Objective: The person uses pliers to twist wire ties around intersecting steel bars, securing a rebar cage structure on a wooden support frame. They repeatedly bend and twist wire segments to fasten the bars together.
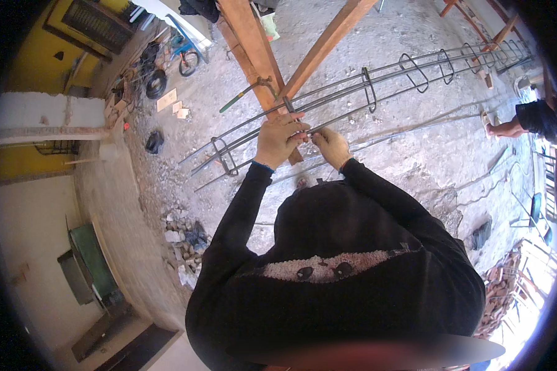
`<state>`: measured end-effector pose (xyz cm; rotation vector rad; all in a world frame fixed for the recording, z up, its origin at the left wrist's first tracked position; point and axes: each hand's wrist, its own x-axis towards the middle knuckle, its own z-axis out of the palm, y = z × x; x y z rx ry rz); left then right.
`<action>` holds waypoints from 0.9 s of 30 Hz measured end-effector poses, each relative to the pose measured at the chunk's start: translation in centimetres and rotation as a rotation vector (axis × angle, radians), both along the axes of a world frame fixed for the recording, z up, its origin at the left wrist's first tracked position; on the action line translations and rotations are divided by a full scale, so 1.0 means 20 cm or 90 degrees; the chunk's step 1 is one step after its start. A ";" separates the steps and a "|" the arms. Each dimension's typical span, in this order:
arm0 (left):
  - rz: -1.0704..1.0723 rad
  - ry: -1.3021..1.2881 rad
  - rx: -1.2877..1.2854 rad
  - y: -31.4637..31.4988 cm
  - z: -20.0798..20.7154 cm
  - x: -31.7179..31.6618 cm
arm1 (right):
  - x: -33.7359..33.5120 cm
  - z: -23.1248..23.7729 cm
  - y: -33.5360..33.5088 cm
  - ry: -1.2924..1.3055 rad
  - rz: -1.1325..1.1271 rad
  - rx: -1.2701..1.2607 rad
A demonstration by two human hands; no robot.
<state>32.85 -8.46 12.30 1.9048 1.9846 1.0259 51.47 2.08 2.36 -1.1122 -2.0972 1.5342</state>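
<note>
A long rebar cage (pixel 334 97) slants from the lower left up to the far right, its bars passing through several bent stirrups (pixel 369 89). My left hand (pixel 277 142), in a pale work glove with bare fingertips, is closed around the bars near the cage's left part. Just right of it, my right hand (pixel 332 148), gloved too, is closed at the nearest bar with its fingers pinched. What lies between those fingers is too small to make out. Under the cage by my hands stands a wooden trestle (pixel 254 46). A green-handled tool (pixel 238 99) with a dark head rests against it.
At the right edge another person's leg (pixel 507 128) shows beside the cage. Loose bars lie on the rough concrete floor (pixel 402 161). Rubble (pixel 182 247) is heaped along the left wall, and broken bricks (pixel 504 287) at lower right. A small bicycle (pixel 189 62) stands far left.
</note>
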 end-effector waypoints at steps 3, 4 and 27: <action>-0.055 0.021 0.004 0.03 0.00 -0.03 | 0.00 -0.06 0.02 -0.031 0.003 0.030; -0.070 0.016 -0.002 0.03 -0.01 -0.04 | 0.00 -0.07 0.02 -0.048 0.007 -0.004; 0.008 -0.008 0.068 0.04 -0.08 -0.03 | 0.07 0.19 -0.09 -0.090 0.189 0.075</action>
